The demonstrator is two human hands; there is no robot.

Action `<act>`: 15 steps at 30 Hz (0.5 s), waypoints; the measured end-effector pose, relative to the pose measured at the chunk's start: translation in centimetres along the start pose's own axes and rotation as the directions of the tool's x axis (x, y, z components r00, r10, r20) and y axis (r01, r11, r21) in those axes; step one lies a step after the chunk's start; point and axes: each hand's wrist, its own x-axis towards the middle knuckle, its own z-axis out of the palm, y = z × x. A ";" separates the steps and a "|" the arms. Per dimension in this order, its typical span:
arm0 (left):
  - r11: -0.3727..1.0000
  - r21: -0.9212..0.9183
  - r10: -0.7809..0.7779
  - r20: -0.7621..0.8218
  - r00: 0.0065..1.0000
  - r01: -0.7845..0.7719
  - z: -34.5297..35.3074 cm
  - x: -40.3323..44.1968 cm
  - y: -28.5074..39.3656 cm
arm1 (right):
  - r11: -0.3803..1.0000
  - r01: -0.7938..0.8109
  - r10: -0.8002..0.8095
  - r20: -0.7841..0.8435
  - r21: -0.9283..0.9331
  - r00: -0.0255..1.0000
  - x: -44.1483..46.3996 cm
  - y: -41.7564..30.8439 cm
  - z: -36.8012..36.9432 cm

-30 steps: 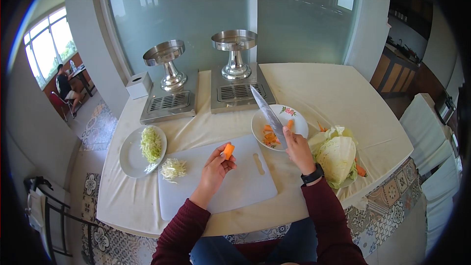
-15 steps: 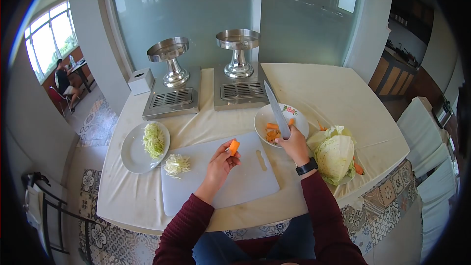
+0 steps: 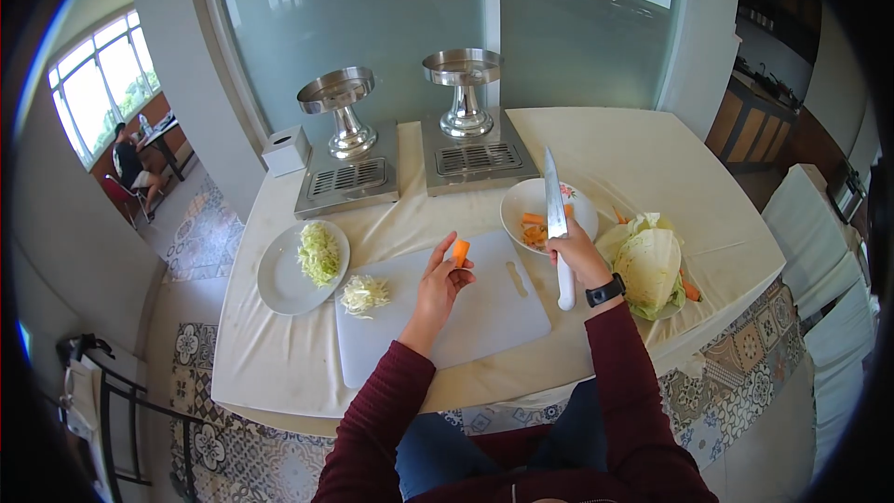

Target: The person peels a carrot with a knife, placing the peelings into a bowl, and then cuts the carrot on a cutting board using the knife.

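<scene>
My left hand point(image 3: 441, 289) pinches a short piece of carrot point(image 3: 460, 252) above the white cutting board point(image 3: 484, 317). In my right hand point(image 3: 584, 261) is a kitchen knife point(image 3: 554, 191) with a white handle, its blade pointing up and away from me. Behind the blade stands a white bowl point(image 3: 512, 207) holding orange carrot pieces and peelings. A small heap of shredded cabbage point(image 3: 364, 294) lies on the board's left part. More shreds point(image 3: 318, 253) rest on a white plate point(image 3: 279, 284) to the left. Beside my right wrist sits a partly cut cabbage point(image 3: 647, 265).
Two steel stands point(image 3: 346, 130) point(image 3: 464, 116) with round tops occupy the back of the cloth-covered table point(image 3: 643, 158). A white tissue box point(image 3: 286, 150) is next to the left one. Carrot point(image 3: 690, 291) shows beside the cabbage. Far left, a person point(image 3: 130, 163) sits at another table.
The view has shifted, so the table things appear slightly lower right or higher. My right hand has turned the knife more upright, bringing its white handle into sight. My left hand still holds the carrot.
</scene>
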 end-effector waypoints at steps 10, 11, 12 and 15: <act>0.980 -0.148 0.139 0.043 0.989 -0.131 -0.5 -0.8 1.2 | 0.995 -0.076 0.048 0.340 0.070 0.939 -14.6 -0.7 0.6; 0.982 -0.126 0.143 0.030 0.989 -0.138 -0.4 -1.6 1.3 | 0.993 -0.081 0.047 0.334 0.089 0.941 -15.7 -0.1 0.6; 0.983 -0.107 0.149 0.017 0.989 -0.146 -0.2 -3.0 1.5 | 0.991 -0.085 0.046 0.328 0.106 0.944 -16.8 0.6 0.7; 0.956 0.214 0.213 -0.044 0.976 -0.200 -0.6 -6.4 0.1 | 0.984 -0.128 0.080 0.331 0.126 0.940 -19.4 1.0 0.5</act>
